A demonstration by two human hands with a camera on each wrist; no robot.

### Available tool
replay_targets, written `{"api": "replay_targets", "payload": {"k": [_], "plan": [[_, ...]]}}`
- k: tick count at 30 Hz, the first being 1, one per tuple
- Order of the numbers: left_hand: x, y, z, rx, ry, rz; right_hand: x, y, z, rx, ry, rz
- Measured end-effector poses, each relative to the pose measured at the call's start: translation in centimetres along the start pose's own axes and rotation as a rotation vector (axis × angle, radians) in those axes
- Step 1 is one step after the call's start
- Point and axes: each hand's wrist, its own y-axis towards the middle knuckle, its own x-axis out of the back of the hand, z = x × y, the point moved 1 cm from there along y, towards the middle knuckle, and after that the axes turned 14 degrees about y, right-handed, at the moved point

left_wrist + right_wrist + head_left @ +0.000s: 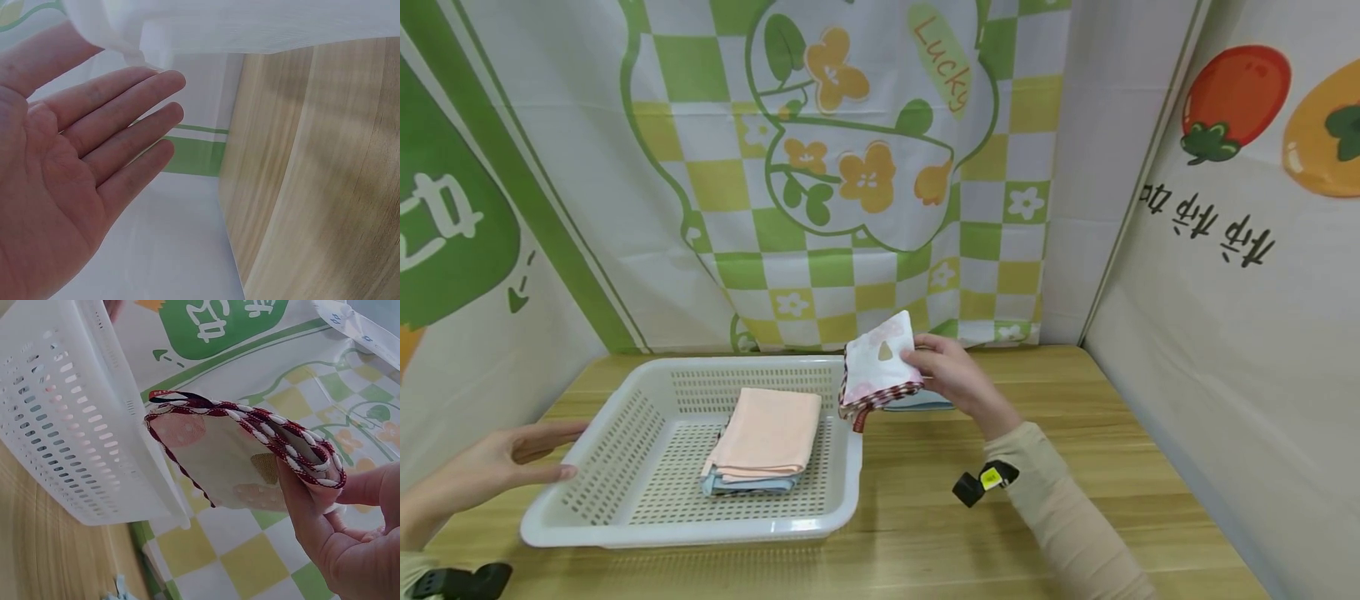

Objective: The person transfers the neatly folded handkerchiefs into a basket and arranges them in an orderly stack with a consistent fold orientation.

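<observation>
My right hand (951, 375) pinches a folded white cloth (880, 358) with pink patches and a dark red-and-white edge, held up at the right rim of the white plastic basket (700, 533). In the right wrist view the cloth's folded layers (275, 444) show between thumb and fingers. My left hand (512, 462) is at the basket's left side with its fingers straight; in the left wrist view the fingertips (172, 81) are right at the rim. Inside the basket lies a folded peach cloth (771, 429) on top of a light blue one (752, 483).
A light blue cloth (921, 400) lies on the wooden table (955, 542) behind the right hand. Printed curtains (850, 275) stand at the back and along both sides of the table.
</observation>
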Motion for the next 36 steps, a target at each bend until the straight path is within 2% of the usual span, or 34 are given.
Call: {"api": "replay_targets", "payload": {"k": [12, 26, 36], "plan": [[0.0, 0.1, 0.1, -0.023, -0.010, -0.016, -1.4, 0.8, -0.6, -0.024, 0.004, -0.003], [0.0, 0.0, 0.0, -0.027, -0.036, 0.003, -2.7, 1.5, -1.2, -0.036, 0.008, 0.009], [0.0, 0.1, 0.0, 0.011, 0.017, 0.022, -3.7, 2.0, -1.6, -0.043, -0.010, 0.030]]}}
